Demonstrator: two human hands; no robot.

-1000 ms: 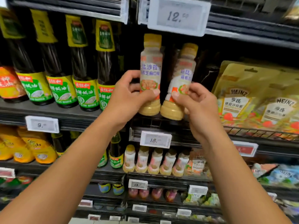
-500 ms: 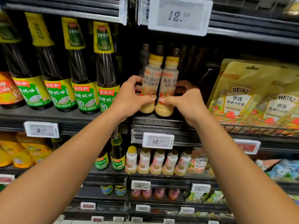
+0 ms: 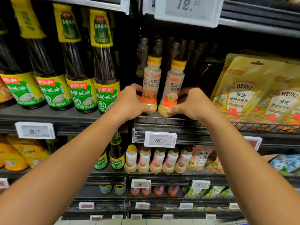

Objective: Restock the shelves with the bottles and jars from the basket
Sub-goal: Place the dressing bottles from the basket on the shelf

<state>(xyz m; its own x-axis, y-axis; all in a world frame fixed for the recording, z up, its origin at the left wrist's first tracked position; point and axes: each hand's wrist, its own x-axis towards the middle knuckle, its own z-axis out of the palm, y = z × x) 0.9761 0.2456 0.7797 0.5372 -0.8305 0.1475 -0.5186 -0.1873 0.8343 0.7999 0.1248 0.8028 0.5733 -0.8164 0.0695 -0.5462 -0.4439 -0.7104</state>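
Two small cream dressing bottles with yellow caps stand side by side at the front of the middle shelf [image 3: 164, 123]. My left hand [image 3: 129, 103] grips the left bottle [image 3: 151, 82] low down, thumb across its base. My right hand [image 3: 193, 103] grips the right bottle [image 3: 175, 83] the same way. The left bottle stands upright and the right one leans slightly right; their bases are at the shelf. More bottles of this shape stand in the dark behind them. The basket is out of view.
Tall dark oyster-sauce bottles [image 3: 105, 75] stand close to the left. Yellow Heinz pouches [image 3: 253, 93] fill a wire rack on the right. A price tag reading 18.90 [image 3: 159, 139] hangs below, over a row of similar small bottles [image 3: 157, 159].
Both hands carried the two bottles from in front of the shelf back and down into it. The tilted right bottle came nearly upright, and both now sit at the shelf front.
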